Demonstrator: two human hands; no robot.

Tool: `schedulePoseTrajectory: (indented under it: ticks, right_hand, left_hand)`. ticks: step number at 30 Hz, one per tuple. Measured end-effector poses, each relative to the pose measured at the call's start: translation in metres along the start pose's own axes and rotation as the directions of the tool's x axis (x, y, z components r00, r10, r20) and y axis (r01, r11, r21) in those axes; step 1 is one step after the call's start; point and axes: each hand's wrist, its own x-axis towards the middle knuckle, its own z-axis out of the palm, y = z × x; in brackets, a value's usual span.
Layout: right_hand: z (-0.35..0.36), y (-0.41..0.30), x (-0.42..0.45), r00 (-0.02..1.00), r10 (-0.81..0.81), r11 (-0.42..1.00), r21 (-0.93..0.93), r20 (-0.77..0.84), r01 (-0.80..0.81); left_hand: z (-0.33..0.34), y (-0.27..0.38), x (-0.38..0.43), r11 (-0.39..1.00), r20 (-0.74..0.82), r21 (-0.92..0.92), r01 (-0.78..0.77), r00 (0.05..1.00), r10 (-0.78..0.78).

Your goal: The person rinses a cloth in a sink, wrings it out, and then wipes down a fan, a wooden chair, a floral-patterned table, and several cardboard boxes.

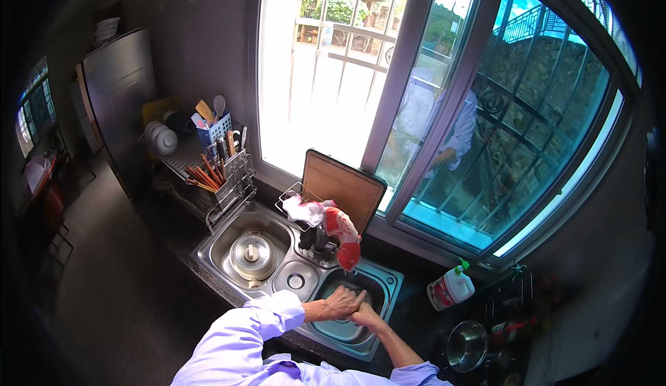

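My left hand [341, 303] and my right hand [367, 316] meet over the right basin [333, 330] of a stainless steel double sink. Their fingers touch and partly cover one another, so whether anything small lies between them is hidden. Just beyond the hands, a red and white patterned cloth [343, 232] drapes over the faucet, whose spout tip [354, 270] peeks out below it. A lidded metal pot [253, 256] sits in the left basin [221, 240]. Between the basins is a small round drain section [295, 281].
Behind the sink, a cutting board [341, 185] leans by the window, near a wire rack with a white cloth [303, 211]. Left stands a holder of chopsticks [208, 175] and knives. To the right are a detergent bottle [450, 288] and a metal pot [467, 345].
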Motion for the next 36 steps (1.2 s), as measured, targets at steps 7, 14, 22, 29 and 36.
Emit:
schedulePoseTrajectory:
  ticks: [7,14,22,29,36]
  right_hand:
    - [-0.01,-0.006,-0.003,0.779,-0.512,0.827,-0.452,-0.362,0.333]
    - [-0.046,-0.115,-0.043,0.183,-0.983,0.126,-0.824,-0.027,0.553]
    - [-0.065,-0.153,-0.063,-0.001,-0.952,-0.273,-0.849,0.306,0.452]
    - [-0.066,-0.177,-0.07,-0.006,-0.923,-0.354,-0.844,0.384,0.402]
    - [-0.089,-0.2,-0.074,-0.014,-0.841,-0.511,-0.785,0.541,0.349]
  left_hand:
    - [-0.062,-0.038,0.008,0.522,0.323,-0.748,0.409,0.912,-0.251]
    - [-0.079,-0.04,0.007,-0.502,0.342,-0.77,0.394,0.919,0.196]
    - [-0.121,-0.044,0.01,-0.433,0.161,-0.822,0.371,0.879,0.448]
    - [-0.143,-0.032,0.002,-0.496,0.066,-0.802,0.333,0.875,0.48]
    - [-0.168,-0.026,0.006,-0.572,0.282,-0.723,0.387,0.921,0.267]
